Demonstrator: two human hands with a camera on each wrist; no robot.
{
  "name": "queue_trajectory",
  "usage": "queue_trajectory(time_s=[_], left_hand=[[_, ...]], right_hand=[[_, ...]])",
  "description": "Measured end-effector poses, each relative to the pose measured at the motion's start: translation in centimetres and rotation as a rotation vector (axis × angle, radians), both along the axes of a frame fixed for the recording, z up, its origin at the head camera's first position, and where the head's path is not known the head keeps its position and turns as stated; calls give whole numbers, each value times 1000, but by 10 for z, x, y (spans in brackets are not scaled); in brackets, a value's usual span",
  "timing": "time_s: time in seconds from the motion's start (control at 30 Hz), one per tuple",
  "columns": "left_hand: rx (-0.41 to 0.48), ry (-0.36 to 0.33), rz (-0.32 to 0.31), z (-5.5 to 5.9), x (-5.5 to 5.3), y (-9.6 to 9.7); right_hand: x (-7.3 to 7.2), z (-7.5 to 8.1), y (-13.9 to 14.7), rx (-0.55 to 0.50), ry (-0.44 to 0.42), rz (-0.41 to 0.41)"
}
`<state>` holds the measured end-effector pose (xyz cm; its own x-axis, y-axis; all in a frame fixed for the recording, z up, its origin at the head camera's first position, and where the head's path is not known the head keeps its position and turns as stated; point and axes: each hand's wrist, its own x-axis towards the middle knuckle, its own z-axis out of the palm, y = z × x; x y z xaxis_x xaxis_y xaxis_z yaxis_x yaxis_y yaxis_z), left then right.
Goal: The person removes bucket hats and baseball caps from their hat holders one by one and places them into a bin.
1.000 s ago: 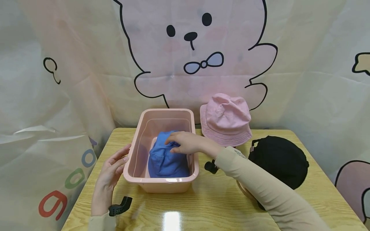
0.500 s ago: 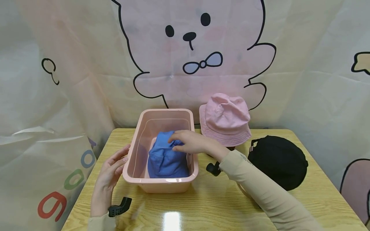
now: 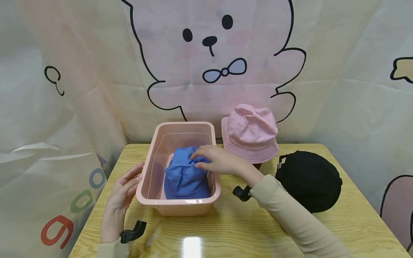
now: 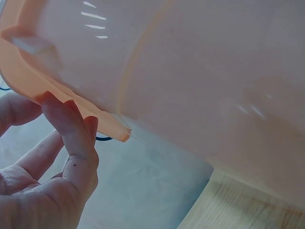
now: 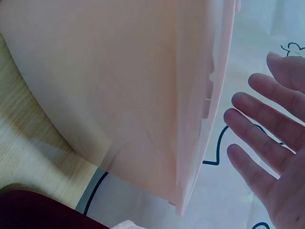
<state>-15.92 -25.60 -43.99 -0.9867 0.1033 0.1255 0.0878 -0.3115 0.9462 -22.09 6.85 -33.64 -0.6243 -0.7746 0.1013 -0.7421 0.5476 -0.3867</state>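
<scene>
A blue cloth hat (image 3: 185, 175) lies inside a pink plastic bin (image 3: 184, 201) on the table. My left hand (image 3: 122, 190) rests at the bin's left rim. In the left wrist view, bent fingers (image 4: 71, 129) touch the outside of the rim from below. Over the bin's right side hovers my right hand (image 3: 217, 159), holding nothing and overlapping the hat in the head view. The right wrist view has its fingers (image 5: 262, 124) spread and gently bent, apart from the bin wall (image 5: 119, 95).
A pink bucket hat (image 3: 251, 132) sits behind and right of the bin, a dark maroon edge (image 3: 257, 166) below it. The black cap (image 3: 308, 181) lies at the right, partly behind my right sleeve (image 3: 290, 211). A printed curtain (image 3: 338, 107) hangs behind the wooden table (image 3: 167, 233).
My right hand has drifted slightly right, away from the hat, with its fingers spread. The left hand, bin and blue hat keep their places; the whole head view shifts slightly left.
</scene>
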Motion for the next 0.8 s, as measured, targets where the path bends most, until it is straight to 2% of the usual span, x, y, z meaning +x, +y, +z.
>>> queue_trajectory(time_s=[0.23, 0.67, 0.8], left_hand=[[-35, -15, 15, -3, -2, -2], [-15, -18, 12, 0, -1, -1], [-2, -6, 4, 0, -1, 0]], right_hand=[[7, -1, 8, -36, 9, -12], [24, -7, 25, -136, 45, -103], [30, -10, 29, -168, 87, -120]])
